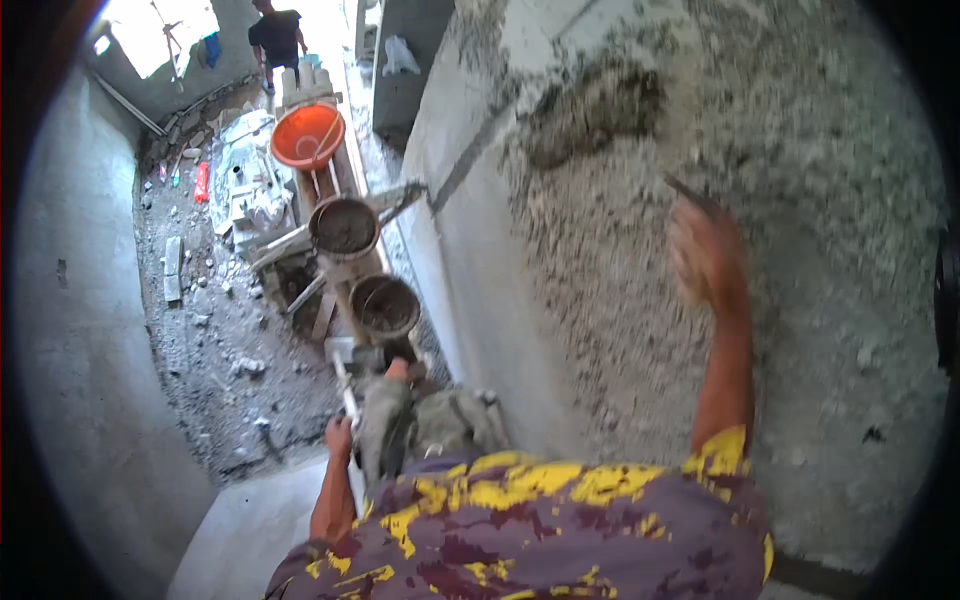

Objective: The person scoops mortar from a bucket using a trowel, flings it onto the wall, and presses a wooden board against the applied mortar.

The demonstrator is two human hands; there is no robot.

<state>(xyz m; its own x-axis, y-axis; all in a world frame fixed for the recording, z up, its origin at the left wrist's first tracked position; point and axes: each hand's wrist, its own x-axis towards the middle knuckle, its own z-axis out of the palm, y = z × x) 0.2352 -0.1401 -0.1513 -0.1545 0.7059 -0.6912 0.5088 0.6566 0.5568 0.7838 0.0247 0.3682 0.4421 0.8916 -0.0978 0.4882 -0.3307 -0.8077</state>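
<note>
My right hand (708, 250), slightly blurred, grips a trowel (690, 190) against or just in front of the rough grey wall (615, 300). A darker patch of wet mortar (595, 110) lies above it on that wall. Low on the left, my left hand (338, 437) has curled fingers beside a pale strip (343, 370); what it holds, if anything, I cannot make out. Below me, two buckets of grey mortar (343, 222) (385, 305) rest on the narrow plank scaffold, near my foot (398, 368).
An orange basin (307, 118) sits farther along the scaffold plank (322, 180). Rubble (200, 330) and white sheeting (245, 160) lie on the floor below. A person (275, 40) stands at the far end by a bright opening. A smooth wall (75, 280) borders the left.
</note>
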